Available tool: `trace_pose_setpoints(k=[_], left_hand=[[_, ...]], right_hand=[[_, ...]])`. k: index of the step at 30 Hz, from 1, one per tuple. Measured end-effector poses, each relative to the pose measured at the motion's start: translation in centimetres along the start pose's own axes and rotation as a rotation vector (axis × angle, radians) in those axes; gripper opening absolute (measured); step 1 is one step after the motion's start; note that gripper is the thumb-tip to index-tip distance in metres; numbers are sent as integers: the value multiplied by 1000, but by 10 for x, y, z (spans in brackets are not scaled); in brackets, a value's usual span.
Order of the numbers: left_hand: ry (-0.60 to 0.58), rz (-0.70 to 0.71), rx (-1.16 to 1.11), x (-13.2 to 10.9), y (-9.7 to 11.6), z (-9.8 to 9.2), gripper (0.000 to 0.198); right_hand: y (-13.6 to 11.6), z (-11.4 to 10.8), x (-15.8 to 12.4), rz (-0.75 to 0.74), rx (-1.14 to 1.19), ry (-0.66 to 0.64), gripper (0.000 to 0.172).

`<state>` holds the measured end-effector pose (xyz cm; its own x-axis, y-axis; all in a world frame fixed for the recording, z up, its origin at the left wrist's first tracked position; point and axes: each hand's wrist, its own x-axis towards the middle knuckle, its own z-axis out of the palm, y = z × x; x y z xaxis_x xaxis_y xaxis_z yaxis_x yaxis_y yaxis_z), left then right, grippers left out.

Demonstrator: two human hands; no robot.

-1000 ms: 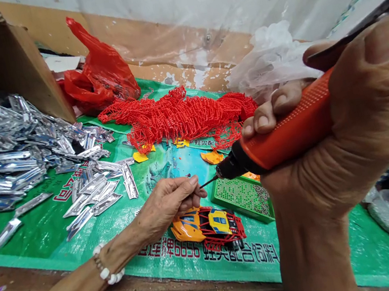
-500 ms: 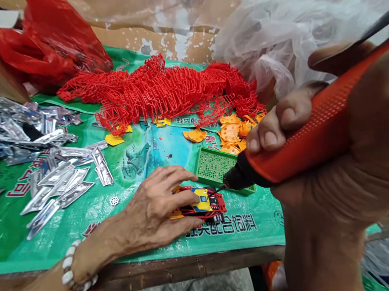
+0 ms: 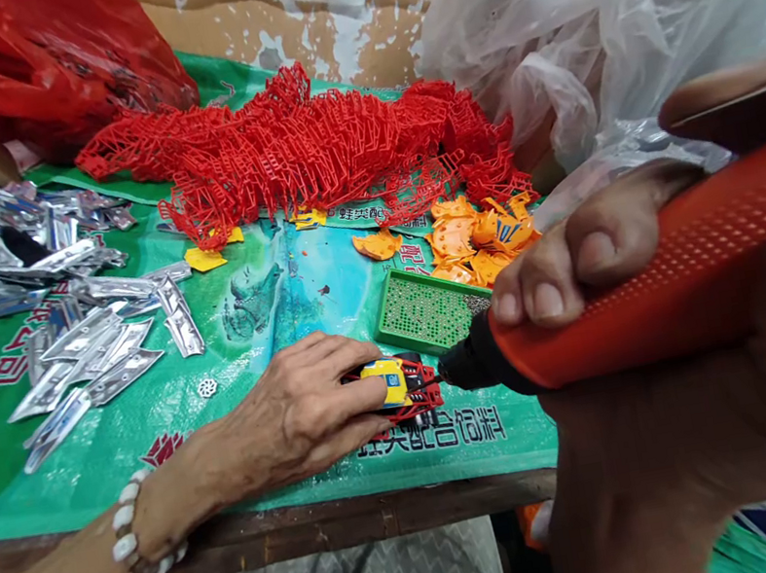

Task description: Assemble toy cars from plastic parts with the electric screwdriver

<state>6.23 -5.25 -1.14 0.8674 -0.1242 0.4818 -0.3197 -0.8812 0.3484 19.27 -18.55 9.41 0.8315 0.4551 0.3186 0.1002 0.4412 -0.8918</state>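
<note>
Toy car with a yellow-and-blue top panel, black parts and a red plastic frame [image 3: 401,387], lying on a glossy green printed sheet [image 3: 114,487] near the front edge of a wooden table [image 3: 308,535]. The left hand [image 3: 301,410], a white-and-brown bead bracelet [image 3: 124,520] at its wrist, grasps the car from the left, the fingers bent over its top and near side. The right hand [image 3: 693,410] is clenched around a red-orange power screwdriver with a black nose [image 3: 627,322]; its thin bit reaches the car's right end, though whether the tip touches cannot be told. Just behind the car: a green rectangular perforated tray [image 3: 412,345] with small metal screws [image 3: 479,301]. Farther back: a pile of orange plastic panels [image 3: 479,240] and a long heap of red lattice frames [image 3: 300,153]. At left: shiny silver strip-shaped parts [image 3: 90,348].
</note>
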Motion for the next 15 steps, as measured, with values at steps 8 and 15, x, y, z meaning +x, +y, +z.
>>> trace_pose_setpoints(k=[8,15], left_hand=[[-8,10,3,2,0,-2,17],[-17,1,9,4,2,-5,19]], right_hand=[[5,-5,0,-37,-64,-92,12],[-6,11,8,128,-104,0,53]])
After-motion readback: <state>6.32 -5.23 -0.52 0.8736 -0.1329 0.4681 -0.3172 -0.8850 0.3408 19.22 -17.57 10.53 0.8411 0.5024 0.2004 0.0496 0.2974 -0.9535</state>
